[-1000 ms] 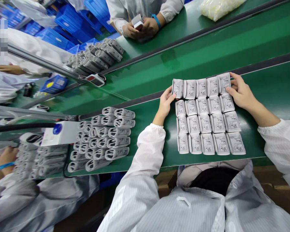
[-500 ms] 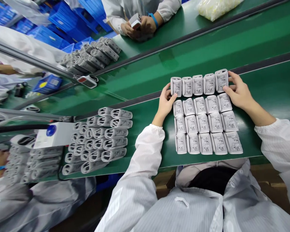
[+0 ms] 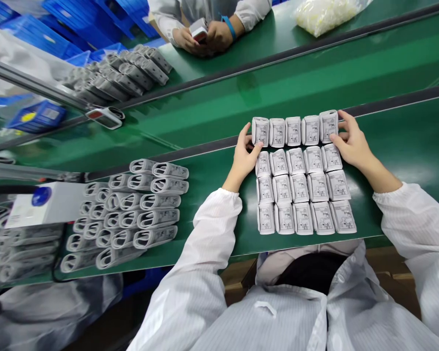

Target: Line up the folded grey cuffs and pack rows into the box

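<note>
Green conveyor belt (image 3: 398, 214) carrying twenty printed white packs (image 3: 300, 175)

Dark rail (image 3: 212, 145) marks the belt's far edge, and the top row (image 3: 294, 130) of packs sits right up against it, with the rightmost pack reaching over the line. Nearer the person, the bottom row stops a little short of the belt's near edge. Open green runs to the right of the four-by-five block. On the left, a gap separates the block from the rolled grey cuffs (image 3: 131, 209), and the left forearm (image 3: 234, 181) reaches in over that gap.

Compared with a second ago, the top row stands straighter and tighter, and the two hands sit closer together. The left hand (image 3: 244, 155) is spread, its thumb touching the lower corner of the leftmost top pack. The right hand (image 3: 351, 144) lies against the rightmost top pack and the end of the second row. Both grips are apart, neither clamped on a pack. Across on the far belt, a co-worker's hands (image 3: 201, 41) hold a small white device (image 3: 199, 30).
</note>
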### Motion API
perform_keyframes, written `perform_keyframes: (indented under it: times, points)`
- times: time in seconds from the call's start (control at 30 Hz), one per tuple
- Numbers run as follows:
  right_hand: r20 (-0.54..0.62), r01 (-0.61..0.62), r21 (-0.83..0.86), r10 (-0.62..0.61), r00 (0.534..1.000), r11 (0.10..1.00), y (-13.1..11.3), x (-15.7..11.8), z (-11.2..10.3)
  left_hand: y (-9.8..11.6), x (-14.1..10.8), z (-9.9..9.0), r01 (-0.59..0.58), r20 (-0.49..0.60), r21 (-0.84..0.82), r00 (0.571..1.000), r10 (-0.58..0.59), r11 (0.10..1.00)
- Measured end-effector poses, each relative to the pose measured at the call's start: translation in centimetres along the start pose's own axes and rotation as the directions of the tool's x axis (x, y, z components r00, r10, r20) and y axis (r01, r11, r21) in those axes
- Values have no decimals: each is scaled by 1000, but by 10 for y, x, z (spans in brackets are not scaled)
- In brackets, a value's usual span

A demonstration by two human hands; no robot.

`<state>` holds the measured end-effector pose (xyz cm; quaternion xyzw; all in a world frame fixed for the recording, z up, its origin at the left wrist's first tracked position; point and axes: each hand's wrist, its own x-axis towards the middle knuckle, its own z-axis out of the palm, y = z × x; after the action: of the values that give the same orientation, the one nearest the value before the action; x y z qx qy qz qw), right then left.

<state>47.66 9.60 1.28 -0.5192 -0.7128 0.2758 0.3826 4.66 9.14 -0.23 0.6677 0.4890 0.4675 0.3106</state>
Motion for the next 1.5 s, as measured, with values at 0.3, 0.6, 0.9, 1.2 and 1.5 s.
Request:
perform_keyframes:
  times: [0.3, 0.6, 0.9, 1.2, 1.5]
  points:
    - [-43, 4, 20, -3, 999, 1000, 9, 2, 4, 3, -1, 2, -17, -53, 66, 998, 21, 998]
    - [-38, -31, 15, 32, 999, 999, 2, 2, 4, 9, 1, 4, -26, -59, 72, 998, 30, 997]
    - [-43, -37, 10, 37, 998, 999, -13, -1, 2, -3, 0, 2, -3, -20, 51, 1000, 4, 999]
    - [-28, -32, -2, 32, 999, 999, -10, -1, 2, -6, 0, 0, -58, 2, 54, 998, 58, 997]
    - [-11, -11, 27, 12, 1000, 1000, -17, -1, 0, 9, 0, 1, 15, -30, 159, 999, -10, 987]
